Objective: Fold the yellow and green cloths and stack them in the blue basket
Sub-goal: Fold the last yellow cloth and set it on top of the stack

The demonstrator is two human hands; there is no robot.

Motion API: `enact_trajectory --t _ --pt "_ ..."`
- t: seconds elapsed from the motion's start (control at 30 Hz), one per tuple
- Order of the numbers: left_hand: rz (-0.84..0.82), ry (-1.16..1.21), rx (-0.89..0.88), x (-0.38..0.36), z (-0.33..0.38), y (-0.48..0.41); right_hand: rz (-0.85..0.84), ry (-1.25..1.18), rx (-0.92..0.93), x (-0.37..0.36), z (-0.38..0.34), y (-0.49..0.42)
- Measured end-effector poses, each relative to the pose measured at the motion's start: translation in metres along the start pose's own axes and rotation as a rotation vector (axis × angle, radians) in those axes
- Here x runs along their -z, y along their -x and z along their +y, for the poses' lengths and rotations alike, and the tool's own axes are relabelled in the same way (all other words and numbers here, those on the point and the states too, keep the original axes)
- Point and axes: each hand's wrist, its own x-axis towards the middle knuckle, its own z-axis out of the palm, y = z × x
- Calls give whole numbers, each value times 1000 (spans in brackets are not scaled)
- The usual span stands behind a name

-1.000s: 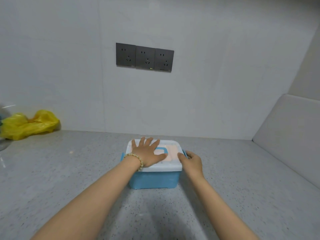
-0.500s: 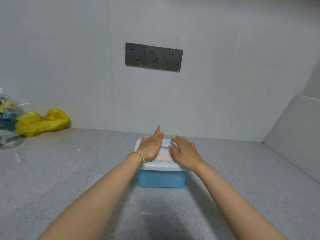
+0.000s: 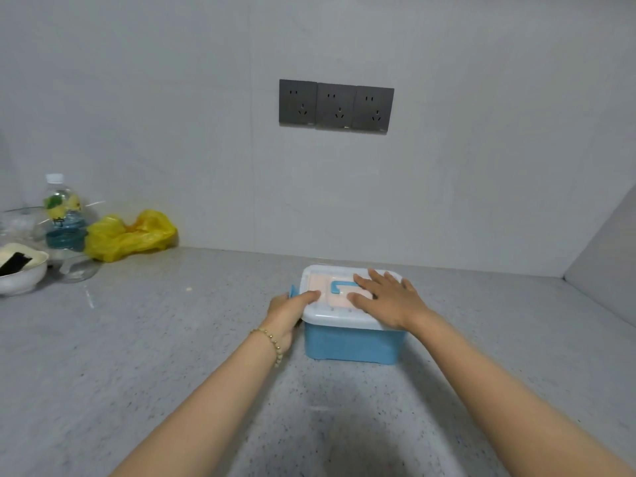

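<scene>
Here's the blue basket (image 3: 354, 346), sitting mid-worktop (image 3: 172, 356) with its white lid (image 3: 339, 316) on. The right hand (image 3: 385, 297) lies flat on top, fingers spread and pressing down. The left hand (image 3: 285, 313) grips the lid's left edge, thumb over the rim, fingers tucked down by the blue latch (image 3: 293, 291), where I can't see them.

The cloths are nowhere in view; only something pale peach shows through the lid.

The risk, I'd say: the right palm pins the lid down while the left hand pulls at its edge, so the light basket could skid or tip on the smooth stone, or the latch could snap free suddenly.

Well off to the left sit a yellow bag (image 3: 130, 235), a bottle (image 3: 63, 215) and a bowl (image 3: 20, 275).
</scene>
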Motion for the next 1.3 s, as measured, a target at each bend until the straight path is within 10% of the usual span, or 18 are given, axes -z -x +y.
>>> enact_trajectory --t 0.33,0.57,0.77,1.3 --pt "106 -323 -352 -11 -2 5 36 -43 -7 -1 0 2" --pt "83 -1051 -772 -11 -3 21 580 -338 5 -14 1 47" --pt "59 -1496 -850 -21 -18 13 403 -285 17 -37 13 67" --pt "39 -1640 -750 -49 19 -49 75 -265 -126 0 35 -7"
